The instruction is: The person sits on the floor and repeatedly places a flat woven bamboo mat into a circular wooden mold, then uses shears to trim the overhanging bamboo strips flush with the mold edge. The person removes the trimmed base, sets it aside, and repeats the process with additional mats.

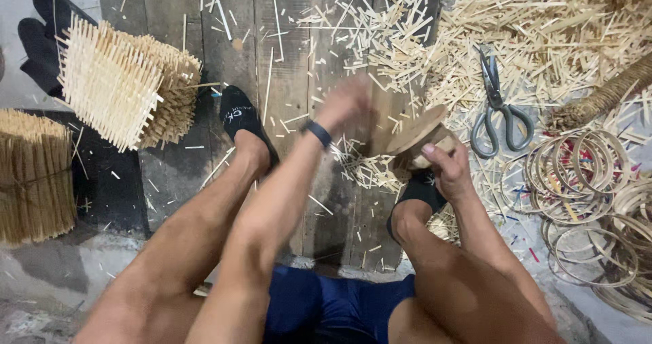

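The person sits on the floor with knees apart, working over worn wooden planks (285,79). The right hand (448,171) is closed around a small woven basket base (435,143) capped by a round wooden disc (411,130), held just above the right foot, near the centre of the scene. The left hand (346,103) hovers just left of the disc and is blurred by motion — I cannot tell whether its fingers are spread or closed, or whether it holds anything; a dark wristband (318,133) sits on that wrist. Judging by what lies around, the work looks well under way but far from over: at far left a pair of finished-looking pieces bristling with pale upright sticks (125,82) lean together beside dark gloves (44,38), while the piece in hand is only a small bottom with no tall sides visible. Plenty of material remains — a tied bundle of sticks (34,174) at the left edge, a stack of thin bamboo rings (577,181) at right, and a thick litter of offcuts (543,25) across the far right. Scissors (499,110) lie untouched among the offcuts, just right of the held piece.
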